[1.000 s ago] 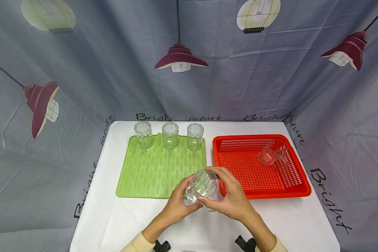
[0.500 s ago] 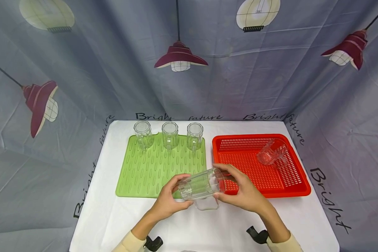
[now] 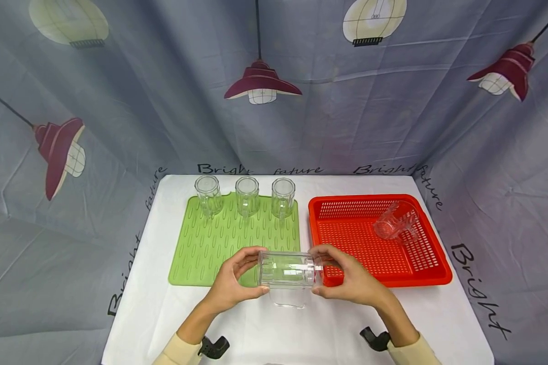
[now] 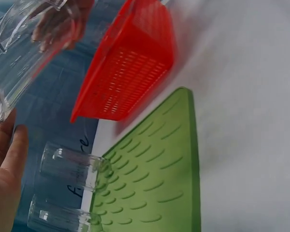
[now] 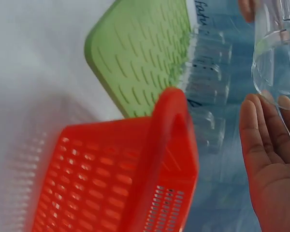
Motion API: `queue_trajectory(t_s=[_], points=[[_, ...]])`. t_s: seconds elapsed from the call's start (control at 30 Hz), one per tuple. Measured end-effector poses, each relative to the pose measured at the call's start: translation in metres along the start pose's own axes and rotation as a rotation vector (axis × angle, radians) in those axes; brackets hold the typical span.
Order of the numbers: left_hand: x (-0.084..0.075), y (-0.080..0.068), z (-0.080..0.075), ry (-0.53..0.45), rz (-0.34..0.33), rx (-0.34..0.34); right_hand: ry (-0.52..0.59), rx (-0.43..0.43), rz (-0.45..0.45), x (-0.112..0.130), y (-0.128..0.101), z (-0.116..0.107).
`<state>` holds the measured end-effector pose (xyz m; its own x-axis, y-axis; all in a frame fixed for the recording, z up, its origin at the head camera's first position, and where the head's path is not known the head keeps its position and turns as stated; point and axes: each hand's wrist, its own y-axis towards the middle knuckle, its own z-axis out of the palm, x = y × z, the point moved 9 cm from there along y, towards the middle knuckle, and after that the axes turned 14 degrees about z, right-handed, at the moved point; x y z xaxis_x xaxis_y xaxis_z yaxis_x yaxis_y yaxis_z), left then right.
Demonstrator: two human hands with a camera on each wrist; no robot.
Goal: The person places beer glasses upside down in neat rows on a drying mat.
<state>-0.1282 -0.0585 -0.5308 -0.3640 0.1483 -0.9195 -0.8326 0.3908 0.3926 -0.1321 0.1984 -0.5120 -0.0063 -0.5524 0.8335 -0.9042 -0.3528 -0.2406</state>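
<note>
A clear glass mug [image 3: 285, 269] lies sideways in the air between both hands, its handle [image 3: 287, 299] towards the person. The left hand [image 3: 230, 279] grips its left end, thumb at the near side and fingers at the far side. At the other end, where the glass looks thicker, the right hand [image 3: 352, 278] holds it the same way. In the left wrist view the mug [image 4: 19, 53] is above the left fingers; in the right wrist view it [image 5: 275, 58] meets the right fingertips. Below and behind is a green ribbed mat [image 3: 228, 243].
Three glass mugs [image 3: 247, 197] stand in a row along the mat's back edge. A red basket [image 3: 379, 281] sits at the right, with another glass mug [image 3: 390, 223] tipped over inside. Grey printed curtain [image 3: 274, 132] surrounds the white table [image 3: 164, 324].
The held mug has turned from facing up to lying level sideways. The hands have moved apart to its two ends, left hand leftward and right hand slightly rightward. The other mugs stay put.
</note>
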Motion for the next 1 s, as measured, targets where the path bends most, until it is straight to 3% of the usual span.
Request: queue_trajectory(t_s=[0.2,0.4,0.57,0.83,1.0], points=[[-0.009,0.005,-0.004,-0.022,0.062,-0.045,-0.045,0.053,0.039,-0.006,0.008,0.023],[-0.013,0.009,0.000,-0.036,0.074,-0.071,-0.082,0.084,0.003,-0.007,0.014,0.046],[-0.014,0.011,0.005,-0.035,0.087,-0.062,-0.096,0.091,0.026,-0.011,0.017,0.059],[-0.014,0.010,0.002,-0.006,0.082,-0.063,-0.084,0.098,0.035,-0.011,0.018,0.058],[-0.011,0.009,-0.013,0.098,0.065,-0.077,-0.089,0.060,0.038,-0.009,0.015,0.045]])
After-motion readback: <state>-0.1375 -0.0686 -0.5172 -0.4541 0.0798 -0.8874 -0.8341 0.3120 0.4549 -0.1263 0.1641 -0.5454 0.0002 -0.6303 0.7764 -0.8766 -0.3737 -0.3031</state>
